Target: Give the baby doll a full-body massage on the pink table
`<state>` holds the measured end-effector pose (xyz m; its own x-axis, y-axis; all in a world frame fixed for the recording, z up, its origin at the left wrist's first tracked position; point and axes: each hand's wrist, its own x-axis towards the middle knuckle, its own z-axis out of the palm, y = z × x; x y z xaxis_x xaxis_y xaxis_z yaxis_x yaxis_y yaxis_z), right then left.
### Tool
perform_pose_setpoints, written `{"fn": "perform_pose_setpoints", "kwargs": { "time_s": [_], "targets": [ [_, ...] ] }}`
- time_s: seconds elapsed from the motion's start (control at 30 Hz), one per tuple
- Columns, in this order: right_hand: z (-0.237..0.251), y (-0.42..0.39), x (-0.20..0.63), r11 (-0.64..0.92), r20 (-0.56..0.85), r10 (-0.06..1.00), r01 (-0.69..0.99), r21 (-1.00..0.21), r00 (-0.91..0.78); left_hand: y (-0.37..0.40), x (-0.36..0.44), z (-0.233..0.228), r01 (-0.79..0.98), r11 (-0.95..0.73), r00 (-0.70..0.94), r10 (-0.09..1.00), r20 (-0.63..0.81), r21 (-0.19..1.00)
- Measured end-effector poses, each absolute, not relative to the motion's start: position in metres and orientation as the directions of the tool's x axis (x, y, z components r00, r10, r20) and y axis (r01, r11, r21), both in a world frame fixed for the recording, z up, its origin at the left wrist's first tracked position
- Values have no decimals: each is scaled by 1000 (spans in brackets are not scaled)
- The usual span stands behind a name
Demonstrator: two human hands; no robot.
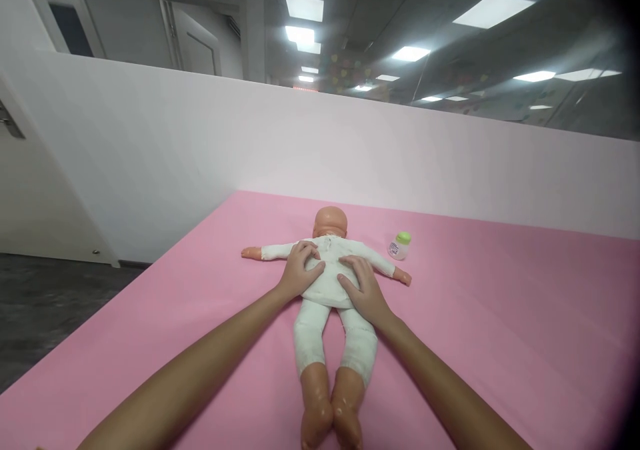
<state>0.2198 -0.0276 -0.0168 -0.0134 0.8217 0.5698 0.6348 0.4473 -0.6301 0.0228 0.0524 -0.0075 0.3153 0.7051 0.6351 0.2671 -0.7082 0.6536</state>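
Observation:
A baby doll (pixel 327 290) in a white top and white trousers lies face down on a pink surface (pixel 225 357). Its head points away from me, its arms stretch out sideways, and its bare feet are nearest to me. My left hand (pixel 300 270) rests on the left side of the doll's back, fingers apart and slightly bent. On the right side of its back lies my right hand (pixel 365 290), the thumb spread from the fingers. Neither hand grips anything. Beyond the doll's right-hand arm stands a small clear bottle (pixel 399 246) with a green lid.
A low white partition (pixel 350 143) runs along the far edge of the pink surface. At the left are a pale door (pixel 40 190) and dark floor (pixel 30 310). Past the partition, an open door (pixel 197 43) and lit ceiling panels (pixel 305 7) show.

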Motion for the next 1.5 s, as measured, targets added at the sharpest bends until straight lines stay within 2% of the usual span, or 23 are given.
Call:
{"fn": "perform_pose_setpoints", "kwargs": {
  "time_s": [1.5],
  "targets": [
    [-20, -26, 222, 419, 538, 842, 654, -630, -21, 52, 23, -10, 270, -698, 308, 715, 627, 664]
  ]
}}
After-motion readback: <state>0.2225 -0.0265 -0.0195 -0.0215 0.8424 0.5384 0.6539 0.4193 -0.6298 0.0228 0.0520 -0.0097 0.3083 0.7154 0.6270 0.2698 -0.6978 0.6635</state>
